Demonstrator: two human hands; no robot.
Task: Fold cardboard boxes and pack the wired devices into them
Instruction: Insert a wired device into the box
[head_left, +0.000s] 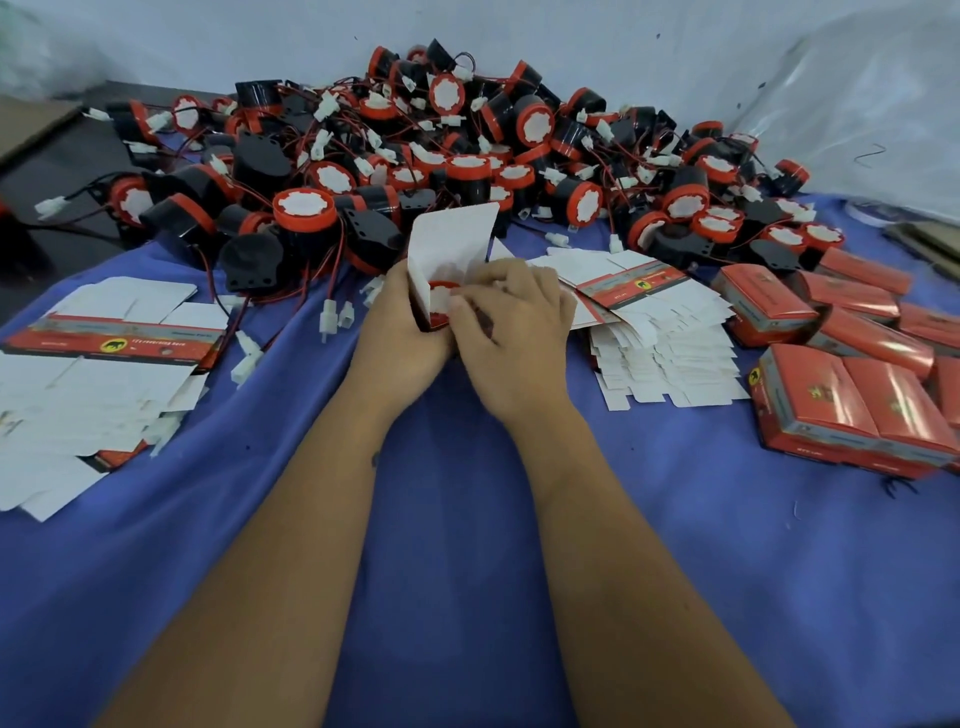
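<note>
**Blue cloth, one box half loaded**

Blue cloth (467, 519) is spread over the counter, and everything else is laid on it. Across the far side a large heap of wired devices (441, 156) is piled, black bodies with red caps, thin red and black leads and white plugs tangled together. Flat box blanks are stacked in two places: one pile (93, 374) at the near left, printed band up, and another pile (665, 343) just right of centre. At the right, finished red boxes (841, 364) are gathered in a loose cluster.

Near the centre, an open box (452, 244) is held upright, its white lid flap standing up on the far side. It is gripped from the left by the left hand (400, 332), fingers curled round its wall. A device (441, 301) is seen partly inside the mouth, its red cap showing. Over it, the right hand (514, 332) is curled, fingertips seemingly pressing or pinching at the device or its lead; what exactly is pinched cannot be told.

The step in hand is judged to be loading the device into the folded box. Next, the lead and plug would need to be tucked fully below the rim, so that the side flaps and lid can be folded down and closed.
</note>
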